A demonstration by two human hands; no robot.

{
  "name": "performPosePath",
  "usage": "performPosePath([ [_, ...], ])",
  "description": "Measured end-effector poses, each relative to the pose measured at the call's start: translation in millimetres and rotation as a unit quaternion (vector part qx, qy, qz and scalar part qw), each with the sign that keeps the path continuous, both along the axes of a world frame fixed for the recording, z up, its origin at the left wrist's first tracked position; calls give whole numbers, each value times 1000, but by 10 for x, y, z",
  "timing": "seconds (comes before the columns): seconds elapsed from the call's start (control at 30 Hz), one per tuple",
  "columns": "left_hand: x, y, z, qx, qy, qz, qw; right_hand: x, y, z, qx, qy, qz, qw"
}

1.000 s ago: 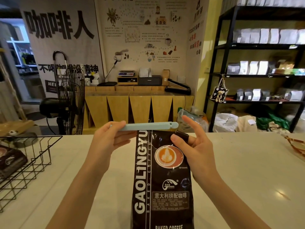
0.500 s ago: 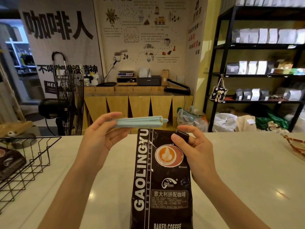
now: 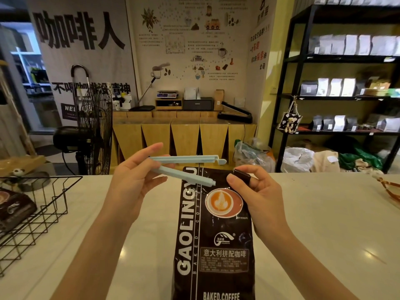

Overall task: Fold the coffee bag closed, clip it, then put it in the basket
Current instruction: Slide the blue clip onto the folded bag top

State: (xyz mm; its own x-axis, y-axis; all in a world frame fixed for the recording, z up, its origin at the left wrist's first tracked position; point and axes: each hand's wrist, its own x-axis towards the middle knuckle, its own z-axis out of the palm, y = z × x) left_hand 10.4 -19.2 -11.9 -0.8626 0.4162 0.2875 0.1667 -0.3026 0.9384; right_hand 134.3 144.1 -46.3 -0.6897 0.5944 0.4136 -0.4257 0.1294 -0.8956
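A tall black coffee bag (image 3: 214,239) lies on the white counter in front of me, its top edge folded over. My right hand (image 3: 257,200) pinches the folded top right corner of the bag. My left hand (image 3: 132,182) holds a pale blue sealing clip (image 3: 186,167) by its hinged end, just above the bag's top left. The clip's two arms are spread apart in a V, the lower arm resting across the bag's top edge. The black wire basket (image 3: 36,215) stands at the left edge of the counter.
Another dark coffee bag (image 3: 13,208) lies inside the basket. An orange-strapped object (image 3: 389,189) pokes in at the counter's right edge. Beyond the counter stand a floor fan (image 3: 91,131), a wooden cabinet and black shelves with bags.
The clip was closed and held level above the bag. Now its arms have swung apart, and the lower arm has dropped onto the bag's top. My right hand has stayed on the fold.
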Motion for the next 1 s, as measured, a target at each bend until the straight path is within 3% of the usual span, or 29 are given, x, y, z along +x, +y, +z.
performPosePath([
  [0.17, -1, 29, -30, -42, 8, -4, 999, -1, 4, -2, -2, 1, 1, 1000],
  [0.33, 18, 39, -29, -99, 54, 55, 992, -6, 9, -8, -1, 2, -5, 1000],
  [0.5, 71, 64, -32, -144, 49, -25, 988, -8, -6, 6, -1, 8, 0, 1000],
  [0.83, 189, 238, -163, 12, -42, -32, 999, -8, -9, 1, 3, 15, -5, 1000],
  [1.0, 270, 309, -219, 32, -71, -34, 996, -13, 0, -18, -9, 13, -11, 1000],
])
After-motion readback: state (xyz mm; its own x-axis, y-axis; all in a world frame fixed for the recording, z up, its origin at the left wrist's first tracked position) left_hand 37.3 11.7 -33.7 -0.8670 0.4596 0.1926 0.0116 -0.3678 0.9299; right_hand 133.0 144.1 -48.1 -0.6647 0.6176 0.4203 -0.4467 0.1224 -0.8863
